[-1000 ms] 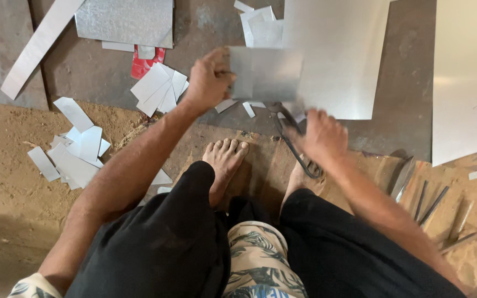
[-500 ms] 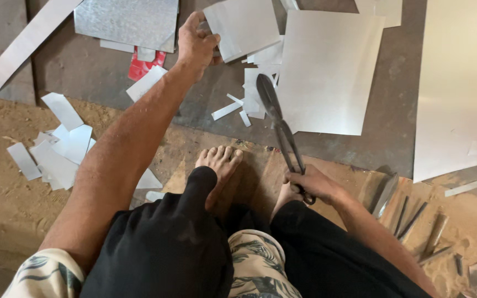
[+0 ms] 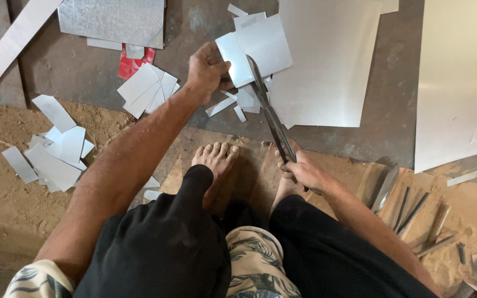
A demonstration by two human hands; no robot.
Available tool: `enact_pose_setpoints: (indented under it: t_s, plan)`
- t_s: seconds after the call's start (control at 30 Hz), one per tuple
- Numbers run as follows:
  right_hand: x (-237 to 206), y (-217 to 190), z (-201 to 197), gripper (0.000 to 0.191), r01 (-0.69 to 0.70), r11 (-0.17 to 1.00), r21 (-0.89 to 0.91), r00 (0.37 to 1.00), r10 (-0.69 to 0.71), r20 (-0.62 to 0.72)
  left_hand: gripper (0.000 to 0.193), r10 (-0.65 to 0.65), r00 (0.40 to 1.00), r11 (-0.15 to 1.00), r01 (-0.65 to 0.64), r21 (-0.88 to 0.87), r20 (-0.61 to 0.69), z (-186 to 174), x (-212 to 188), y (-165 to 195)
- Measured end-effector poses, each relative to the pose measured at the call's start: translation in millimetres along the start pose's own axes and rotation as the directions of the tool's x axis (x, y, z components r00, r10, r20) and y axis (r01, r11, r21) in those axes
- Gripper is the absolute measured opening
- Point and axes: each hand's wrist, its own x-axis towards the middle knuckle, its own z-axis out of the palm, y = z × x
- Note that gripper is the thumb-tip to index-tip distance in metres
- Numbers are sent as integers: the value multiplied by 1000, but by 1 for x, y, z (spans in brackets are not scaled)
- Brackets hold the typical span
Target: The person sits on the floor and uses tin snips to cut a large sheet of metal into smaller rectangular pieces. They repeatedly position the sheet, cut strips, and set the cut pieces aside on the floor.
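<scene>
Metal sheet (image 3: 260,47): small, shiny, squarish; left hand (image 3: 206,70) pinching edge, right hand (image 3: 303,170) gripping shears (image 3: 269,113).

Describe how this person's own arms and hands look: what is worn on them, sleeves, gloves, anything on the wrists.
Both arms are bare from the fingers almost to the shoulder. The left hand and right hand wear no gloves, and no rings, watch or bands show. Only the left arm shows a short sleeve at the frame's lower edge: pale cream fabric with a dark leafy print.

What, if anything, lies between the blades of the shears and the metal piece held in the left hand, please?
Nothing visible does. The left hand grips the metal piece at its edge, and the shears in the right hand already reach it, blades overlapping the sheet.
</scene>
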Motion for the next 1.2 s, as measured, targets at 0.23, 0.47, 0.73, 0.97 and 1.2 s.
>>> enact_pose_setpoints:
  t_s: [0.23,0.47,0.73,0.97,1.2]
  plan:
    - [1,4,3,69,-19,1000,7,1000,19,-6,43,15,999,996,-11,-94,39,0,1,-8]
    - [15,20,3,51,-65,978,-199,991,40,-126,39,15,1000,996,-13,-85,23,1,-1,-8]
    - [39,56,3,57,306,759,-574,873,-464,-148,42,6,1000,998,-4,-70,23,5,-1,-9]
    - [20,11,4,59,-116,917,-382,992,92,-82,38,-40,999,999,40,-21,19,9,-5,2]
    - [16,7,1,52,-41,999,0,999,41,-28,37,-144,989,984,147,-100,34,18,-26,-5]
